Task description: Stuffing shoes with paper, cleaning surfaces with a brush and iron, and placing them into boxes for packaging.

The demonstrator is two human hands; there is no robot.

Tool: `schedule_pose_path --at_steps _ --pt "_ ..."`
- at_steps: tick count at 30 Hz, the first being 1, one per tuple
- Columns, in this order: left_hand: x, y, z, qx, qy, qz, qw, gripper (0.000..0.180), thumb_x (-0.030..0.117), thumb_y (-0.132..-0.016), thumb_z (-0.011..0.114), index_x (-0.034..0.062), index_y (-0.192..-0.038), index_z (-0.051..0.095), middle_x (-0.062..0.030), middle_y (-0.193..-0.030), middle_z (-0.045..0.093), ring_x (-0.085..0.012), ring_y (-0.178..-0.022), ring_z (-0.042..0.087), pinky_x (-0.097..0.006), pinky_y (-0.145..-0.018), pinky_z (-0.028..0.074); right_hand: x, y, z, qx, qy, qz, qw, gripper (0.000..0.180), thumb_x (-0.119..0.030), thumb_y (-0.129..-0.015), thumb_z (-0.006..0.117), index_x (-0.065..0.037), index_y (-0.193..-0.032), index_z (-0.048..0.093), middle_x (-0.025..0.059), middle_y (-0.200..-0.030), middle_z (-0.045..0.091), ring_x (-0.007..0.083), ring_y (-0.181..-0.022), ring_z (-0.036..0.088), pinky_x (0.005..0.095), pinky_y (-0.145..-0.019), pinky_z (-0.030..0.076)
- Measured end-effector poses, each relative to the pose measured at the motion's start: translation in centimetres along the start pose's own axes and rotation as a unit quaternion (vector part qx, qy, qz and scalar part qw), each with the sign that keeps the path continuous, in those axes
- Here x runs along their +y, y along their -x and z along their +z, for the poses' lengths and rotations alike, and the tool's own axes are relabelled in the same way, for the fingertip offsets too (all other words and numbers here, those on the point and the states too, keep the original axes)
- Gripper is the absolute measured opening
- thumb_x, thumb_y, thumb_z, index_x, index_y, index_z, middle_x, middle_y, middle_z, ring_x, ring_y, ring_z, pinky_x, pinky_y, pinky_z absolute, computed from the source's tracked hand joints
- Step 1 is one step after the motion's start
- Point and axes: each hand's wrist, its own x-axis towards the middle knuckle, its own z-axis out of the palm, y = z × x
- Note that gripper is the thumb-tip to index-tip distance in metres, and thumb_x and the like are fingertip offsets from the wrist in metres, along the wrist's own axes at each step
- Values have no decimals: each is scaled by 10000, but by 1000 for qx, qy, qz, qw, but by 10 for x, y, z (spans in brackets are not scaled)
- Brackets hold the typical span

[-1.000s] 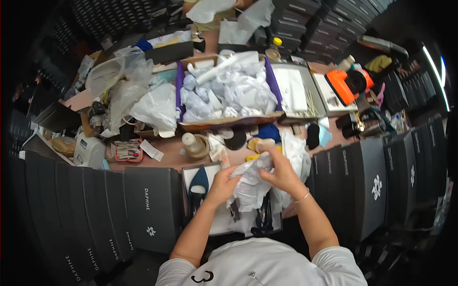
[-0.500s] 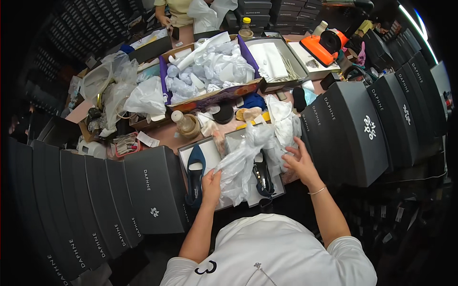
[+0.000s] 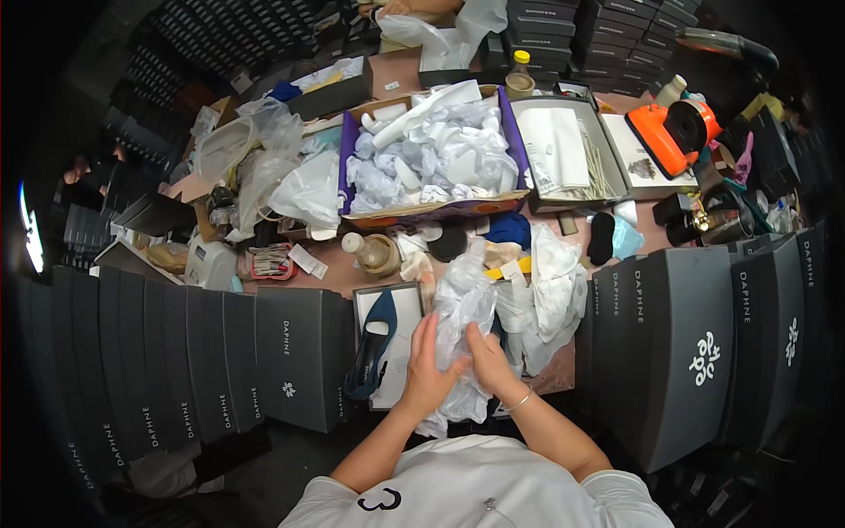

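**Fingers closed on tissue over an open shoe box**

Fingers (image 3: 437, 339) of both hands curl into a crumpled sheet of white tissue paper (image 3: 462, 308), gripping it from either side. The left hand (image 3: 425, 368) holds the sheet's left edge, and the right hand (image 3: 491, 361), a thin bracelet at its wrist, presses in just beside it. The paper hangs bunched over the right half of an open shoe box (image 3: 387, 295) that sits on the tabletop (image 3: 334, 275) near the person's body. A dark blue high-heeled shoe (image 3: 370, 348) lies in the box's left half, uncovered.

Judging from this, the wrapping step is in hand: the tissue is being gathered or smoothed around whatever lies beneath it, which cannot be seen. A further move would call for a light grip, since the thin paper is likely to tear, and for keeping the sheet clear of the blue shoe.

Stacks of grey shoe boxes (image 3: 299, 356) stand on both sides. A large carton of loose white paper (image 3: 431, 158) sits further back.
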Motion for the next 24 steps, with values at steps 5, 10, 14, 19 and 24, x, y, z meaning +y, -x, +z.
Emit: schedule_pose_path --at_steps 5,10,14,19,24 --pt "-56 23 -16 -8 132 -172 976 351 236 -946 562 -41 -1162 581 -121 -892 656 -146 -831 594 -286 -761 469 20 10 -12 -66 182 51 980 496 -410 -997 411 8 -764 538 -14 -692 450 118 -678 403 307 -616 369" --pt "-88 -8 -120 265 325 -164 893 332 254 -996 483 -36 -1006 644 -48 -896 653 -104 -811 574 -257 -739 460 25 17 -87 137 123 11 983 377 -370 -980 485 -30 -925 637 -6 -845 568 100 -722 489 273 -668 412" --pt "-92 -65 -198 326 -88 122 933 301 12 -862 573 -15 -1160 605 -179 -982 641 -286 -872 636 -349 -771 487 4 39 -94 182 -62 38 981 441 -338 -1001 443 66 -1088 598 100 -1006 646 159 -852 615 297 -784 490" --pt "-164 -143 -204 -61 -509 42 857 293 28 -774 589 73 -1046 687 -146 -1011 629 -290 -982 602 -445 -877 437 16 27 -53 141 -44 21 989 418 -330 -985 499 34 -1183 553 83 -1109 611 146 -992 583 290 -862 468" --pt "-196 -163 -202 -132 -552 -11 823 189 136 -746 633 62 -908 696 -136 -1042 628 -293 -1025 577 -490 -895 402 2 17 -13 58 -90 46 993 477 -332 -989 482 27 -1303 474 108 -1208 575 179 -1083 562 316 -936 449"
